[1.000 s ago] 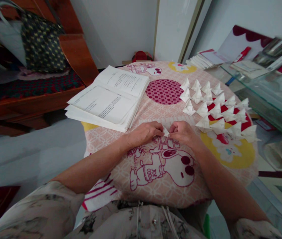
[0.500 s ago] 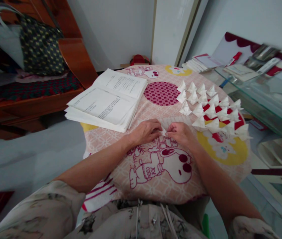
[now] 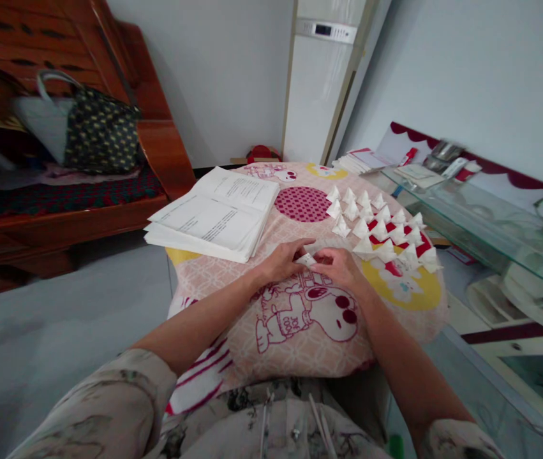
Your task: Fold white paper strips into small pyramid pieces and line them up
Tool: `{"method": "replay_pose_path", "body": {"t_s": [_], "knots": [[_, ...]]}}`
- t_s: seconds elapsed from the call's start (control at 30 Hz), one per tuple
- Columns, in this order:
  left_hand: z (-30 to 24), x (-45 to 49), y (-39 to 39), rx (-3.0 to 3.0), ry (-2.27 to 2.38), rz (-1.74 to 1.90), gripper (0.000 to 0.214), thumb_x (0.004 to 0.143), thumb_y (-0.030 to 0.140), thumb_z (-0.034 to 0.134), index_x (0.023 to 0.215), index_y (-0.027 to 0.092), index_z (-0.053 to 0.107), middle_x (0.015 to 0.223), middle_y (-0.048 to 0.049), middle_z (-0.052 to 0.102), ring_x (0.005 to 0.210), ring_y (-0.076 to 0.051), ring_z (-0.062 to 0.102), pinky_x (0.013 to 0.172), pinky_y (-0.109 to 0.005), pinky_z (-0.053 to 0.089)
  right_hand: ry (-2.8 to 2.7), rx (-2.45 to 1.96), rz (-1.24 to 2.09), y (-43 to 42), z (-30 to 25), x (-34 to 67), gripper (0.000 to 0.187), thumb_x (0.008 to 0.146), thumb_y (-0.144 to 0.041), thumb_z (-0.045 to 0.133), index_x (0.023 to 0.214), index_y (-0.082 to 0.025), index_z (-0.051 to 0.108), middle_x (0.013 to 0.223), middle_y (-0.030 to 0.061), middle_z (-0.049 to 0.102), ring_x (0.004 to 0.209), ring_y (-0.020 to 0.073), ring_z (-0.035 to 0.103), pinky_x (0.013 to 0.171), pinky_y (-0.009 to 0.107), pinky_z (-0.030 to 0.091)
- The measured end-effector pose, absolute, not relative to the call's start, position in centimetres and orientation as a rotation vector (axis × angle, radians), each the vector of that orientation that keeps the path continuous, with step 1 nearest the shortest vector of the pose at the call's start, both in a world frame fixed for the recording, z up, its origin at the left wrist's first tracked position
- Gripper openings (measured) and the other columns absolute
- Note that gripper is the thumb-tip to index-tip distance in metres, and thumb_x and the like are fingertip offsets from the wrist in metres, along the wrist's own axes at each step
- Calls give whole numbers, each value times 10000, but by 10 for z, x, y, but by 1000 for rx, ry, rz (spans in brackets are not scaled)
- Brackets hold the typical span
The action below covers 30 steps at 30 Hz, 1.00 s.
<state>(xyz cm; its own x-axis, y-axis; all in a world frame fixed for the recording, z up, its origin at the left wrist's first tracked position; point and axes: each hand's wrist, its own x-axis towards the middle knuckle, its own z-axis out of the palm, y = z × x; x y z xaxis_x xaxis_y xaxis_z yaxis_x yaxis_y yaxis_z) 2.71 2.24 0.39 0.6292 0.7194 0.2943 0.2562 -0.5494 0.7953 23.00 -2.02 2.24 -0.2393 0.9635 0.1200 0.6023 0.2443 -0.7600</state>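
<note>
At frame centre, the left hand and right hand pinch a small folded paper; origami pieces stand center-right on the surface.

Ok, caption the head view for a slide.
Left hand and right hand hold a paper, book to the left, folded shapes to the right.
</note>
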Motion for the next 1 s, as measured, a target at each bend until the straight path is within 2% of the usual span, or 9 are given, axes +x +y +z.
{"method": "replay_pose_path", "body": {"t_s": [0.17,0.27,0.33,0.43,0.67,0.8,1.0], "knots": [[8,30,11,1930,704,875,683,691,129,710,1354,137,548,706,54,584,599,-83,489,571,-208,368,-1653,-1353,914,-36,23,220,267,719,-368,696,563,-165,618,513,-39,498,520,108,424,506,247,307],[7,30,1,1688,740,948,410,686,209,734,1078,105,672,708,15,631,585,-93,538,554,-210,393,-1370,-1321,977,-47,24,215,267,693,-402,719,594,-164,647,519,-31,536,500,108,430,496,250,317],[6,29,-6,1518,717,946,255,712,307,733,852,105,664,641,1,627,537,-98,544,526,-215,402,-1239,-1267,977,-53,24,212,272,680,-411,735,594,-166,651,533,-16,577,503,117,459,505,255,347],[7,28,-15,1377,661,1001,308,715,401,745,704,125,609,576,-1,612,494,-90,527,514,-216,408,-1159,-1175,997,-58,20,207,278,690,-410,743,584,-171,648,535,-4,600,501,123,477,512,258,368],[15,26,-29,1362,670,1074,289,716,378,743,688,119,616,574,-4,615,487,-85,527,500,-205,404,-1200,-1075,1132,-61,7,200,242,721,-367,742,618,-170,647,562,-10,594,549,131,508,562,254,383],[15,26,-30,1402,709,1035,282,683,359,772,728,110,647,612,-10,636,506,-88,541,512,-207,418,-1230,-1105,1091,-63,7,199,249,705,-370,753,614,-164,647,556,-26,565,528,109,445,539,243,337],[9,27,-26,1451,727,1016,319,707,403,747,644,123,606,492,16,557,423,-75,459,432,-201,317,-1235,-1140,1098,-63,4,199,284,680,-381,768,585,-165,610,526,-44,496,507,95,385,503,240,276]]}}
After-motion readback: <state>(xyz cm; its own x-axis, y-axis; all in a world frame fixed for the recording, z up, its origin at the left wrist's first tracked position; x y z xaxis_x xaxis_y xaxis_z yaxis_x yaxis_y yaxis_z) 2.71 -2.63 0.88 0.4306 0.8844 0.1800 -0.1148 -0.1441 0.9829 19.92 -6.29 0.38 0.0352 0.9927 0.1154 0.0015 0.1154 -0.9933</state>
